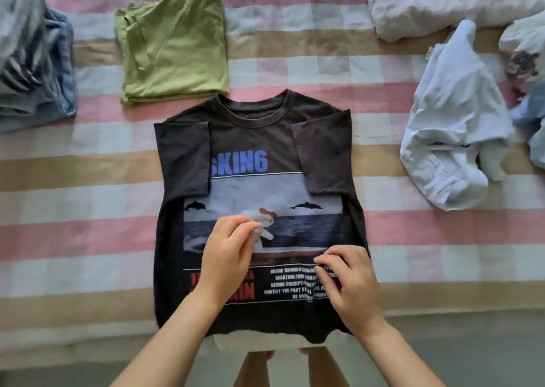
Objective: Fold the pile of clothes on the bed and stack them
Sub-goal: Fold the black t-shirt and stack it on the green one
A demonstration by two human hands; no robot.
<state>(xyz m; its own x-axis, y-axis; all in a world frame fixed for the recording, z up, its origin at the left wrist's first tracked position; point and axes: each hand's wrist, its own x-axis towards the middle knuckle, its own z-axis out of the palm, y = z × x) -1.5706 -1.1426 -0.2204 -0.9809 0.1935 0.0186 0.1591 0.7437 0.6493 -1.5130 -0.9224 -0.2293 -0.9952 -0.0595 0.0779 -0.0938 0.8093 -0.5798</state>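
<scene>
The tee (253, 138) lies at the bed's (88, 239) near edge, sleeves folded in. The left hand (227, 248) pinches its print — the right hand (351, 283) rests on it, fingers curled, grasp unclear.

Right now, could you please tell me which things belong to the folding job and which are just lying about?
Job: black T-shirt under the left hand and right hand; folded green shirt; folded stack on the left; unfolded white clothes on the right.
Lying about: crumpled white bedding; checked sheet.
</scene>
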